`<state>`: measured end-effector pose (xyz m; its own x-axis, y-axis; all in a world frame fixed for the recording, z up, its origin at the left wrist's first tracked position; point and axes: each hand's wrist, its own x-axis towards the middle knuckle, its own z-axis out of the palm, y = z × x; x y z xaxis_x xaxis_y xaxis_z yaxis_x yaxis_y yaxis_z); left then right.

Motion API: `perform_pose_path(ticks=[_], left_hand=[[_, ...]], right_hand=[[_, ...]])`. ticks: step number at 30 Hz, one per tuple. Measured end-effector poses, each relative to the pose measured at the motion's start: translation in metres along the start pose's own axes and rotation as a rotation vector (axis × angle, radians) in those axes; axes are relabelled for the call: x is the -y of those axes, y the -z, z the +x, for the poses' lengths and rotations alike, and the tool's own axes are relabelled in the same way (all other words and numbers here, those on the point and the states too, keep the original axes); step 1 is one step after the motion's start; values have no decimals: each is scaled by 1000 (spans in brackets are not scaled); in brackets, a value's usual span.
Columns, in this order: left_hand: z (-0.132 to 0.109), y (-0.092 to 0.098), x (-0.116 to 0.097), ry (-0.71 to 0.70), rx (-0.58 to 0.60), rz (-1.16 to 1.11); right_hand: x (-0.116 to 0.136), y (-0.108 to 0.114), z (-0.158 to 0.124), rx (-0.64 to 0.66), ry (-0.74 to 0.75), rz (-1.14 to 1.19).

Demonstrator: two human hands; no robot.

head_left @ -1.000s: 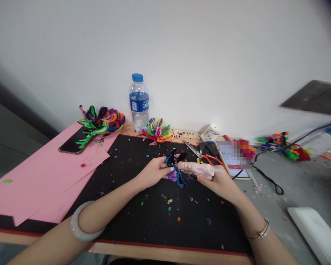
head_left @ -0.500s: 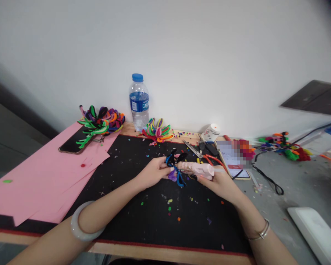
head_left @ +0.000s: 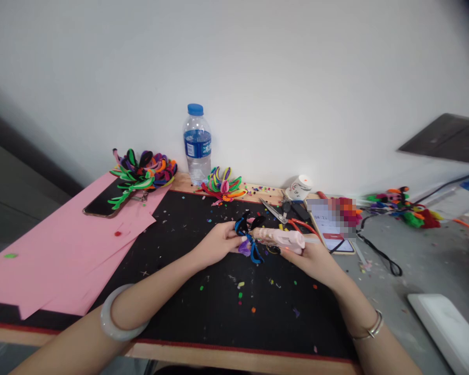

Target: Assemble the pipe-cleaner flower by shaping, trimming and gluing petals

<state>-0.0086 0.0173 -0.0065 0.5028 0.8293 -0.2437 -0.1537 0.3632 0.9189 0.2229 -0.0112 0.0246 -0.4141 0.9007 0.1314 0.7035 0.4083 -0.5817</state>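
Note:
Over the black mat (head_left: 187, 312), my left hand (head_left: 219, 243) pinches a small pipe-cleaner flower (head_left: 255, 251) with blue, black and purple loops. My right hand (head_left: 312, 259) is wrapped round a pale pink hot glue gun (head_left: 279, 238). A clear glue stick pokes out of its back end. The gun's nozzle points left at the middle of the flower, close to my left fingertips; whether it touches, I cannot tell. Scissors (head_left: 273, 210) and red-handled pliers (head_left: 303, 226) lie just behind the gun.
Behind stand a water bottle (head_left: 197, 146) and a tipped paper cup (head_left: 299, 187). Pink sheets (head_left: 62, 250) and a dark phone (head_left: 103, 200) lie left, a lit phone (head_left: 336, 242) right. Pipe-cleaner bunches (head_left: 144, 169) line the back. A white device (head_left: 445, 328) sits front right.
Almost nothing differs. The glue gun has shifted very slightly at the flower, and a small reddish light now shows near my right fingers. My left hand keeps its place.

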Motion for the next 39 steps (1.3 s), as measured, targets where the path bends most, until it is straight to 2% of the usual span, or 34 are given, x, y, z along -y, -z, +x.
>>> perform_pose_path(ticks=[39], left_hand=[[0,0,0,-1,8,-4]], right_hand=[[0,0,0,16,5,-43]])
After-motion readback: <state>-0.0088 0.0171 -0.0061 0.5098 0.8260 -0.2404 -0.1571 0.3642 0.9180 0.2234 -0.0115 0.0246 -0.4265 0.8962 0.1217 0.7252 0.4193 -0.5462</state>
